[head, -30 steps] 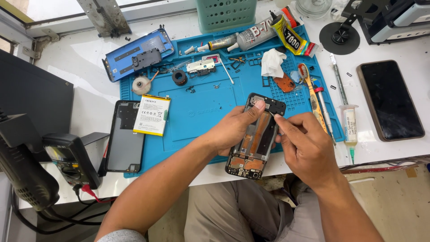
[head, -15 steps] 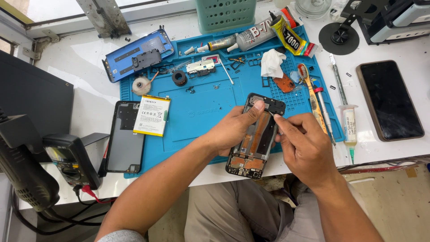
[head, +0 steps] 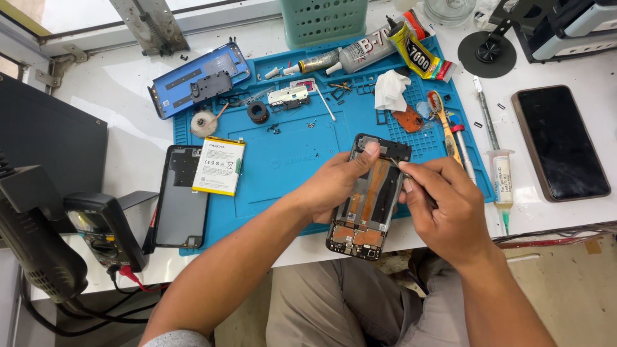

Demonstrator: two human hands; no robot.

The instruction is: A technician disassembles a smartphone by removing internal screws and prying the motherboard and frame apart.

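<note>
Left hand (head: 334,186) grips the opened phone (head: 367,199) from its left side, thumb pressed on the top edge near the camera end, fingers wrapped under the frame. Phone is face-down, back off, boards and copper flex exposed. It sits tilted at the front edge of the blue mat (head: 289,154), lower end hanging past the counter (head: 116,122) edge over the person's lap.

Right hand (head: 447,209) pinches thin tweezers (head: 400,168) between thumb and forefinger, tips touching the phone's upper right corner. Other fingers curled in.

On the mat, just right of the phone: a toothbrush (head: 443,125) and a screwdriver (head: 464,151), lying side by side. Behind them an orange pick (head: 409,119) and a crumpled white tissue (head: 389,90). At the mat's far edge: glue tubes (head: 360,54), one grey, one yellow-black. Mid-mat: a small white board piece (head: 287,96), a black ring (head: 258,112), loose screws, a tape roll (head: 204,123).

Left side: a battery (head: 218,166) lying partly on a black back cover (head: 180,199), both at the mat's left edge. A blue back cover (head: 199,78) at the far left corner.

Off the mat on the right: a syringe (head: 501,177), then a dark phone screen-up (head: 559,141), well apart from the work. Multimeter (head: 103,228) at the near left counter edge. Green basket (head: 321,19) at the back.
</note>
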